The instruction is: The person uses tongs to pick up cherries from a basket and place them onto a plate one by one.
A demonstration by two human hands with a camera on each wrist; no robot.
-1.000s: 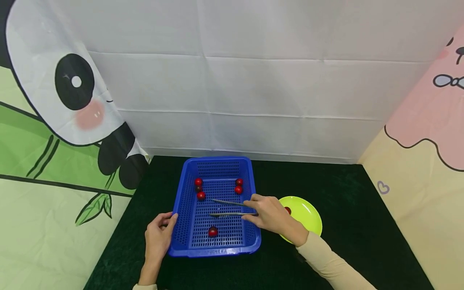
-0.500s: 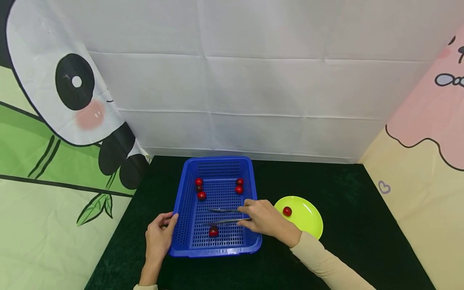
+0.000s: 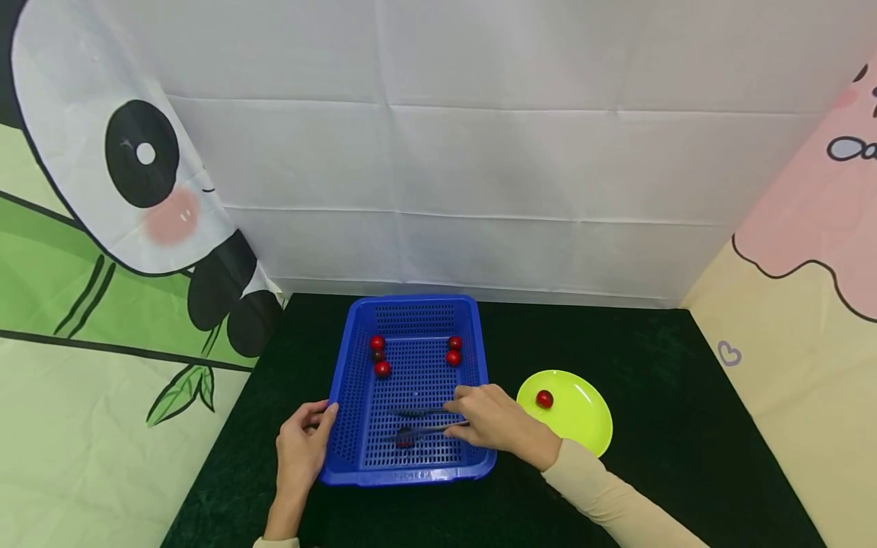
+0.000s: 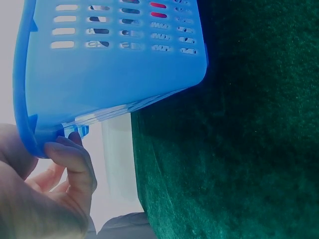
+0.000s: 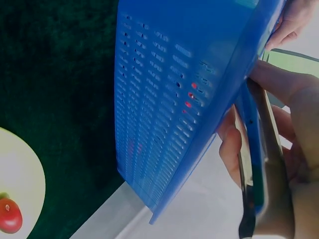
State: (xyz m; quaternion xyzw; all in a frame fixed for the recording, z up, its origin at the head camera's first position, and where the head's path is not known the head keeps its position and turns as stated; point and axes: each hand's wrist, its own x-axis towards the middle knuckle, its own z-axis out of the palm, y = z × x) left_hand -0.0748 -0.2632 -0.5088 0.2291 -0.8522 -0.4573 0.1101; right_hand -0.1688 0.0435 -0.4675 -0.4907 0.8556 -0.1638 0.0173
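Observation:
My left hand (image 3: 301, 441) pinches the left rim of the blue perforated basket (image 3: 342, 457), thumb and fingers on either side of it in the left wrist view. With my right hand (image 3: 503, 422) I grip metal tongs (image 5: 271, 164); their two arms reach over the basket's right rim, spread apart. The near arm's tip overlaps a dark red cherry tomato (image 3: 405, 438), partly hidden, at the front of the basket. Farther back in it lie several more: a red cherry tomato (image 3: 382, 369) in the left group and another cherry tomato (image 3: 454, 358) in the right pair.
A lime-green plate (image 3: 582, 411) stands right of the basket, with one cherry tomato (image 3: 544, 399) on it. My right forearm passes beside its front edge. A dark green cloth (image 3: 658, 380) covers the table, and a white sheet (image 3: 479, 167) hangs behind.
My right hand and the tongs have moved toward the front of the basket, down to the front tomato, uncovering the tomato on the plate. My left hand stays at the rim.

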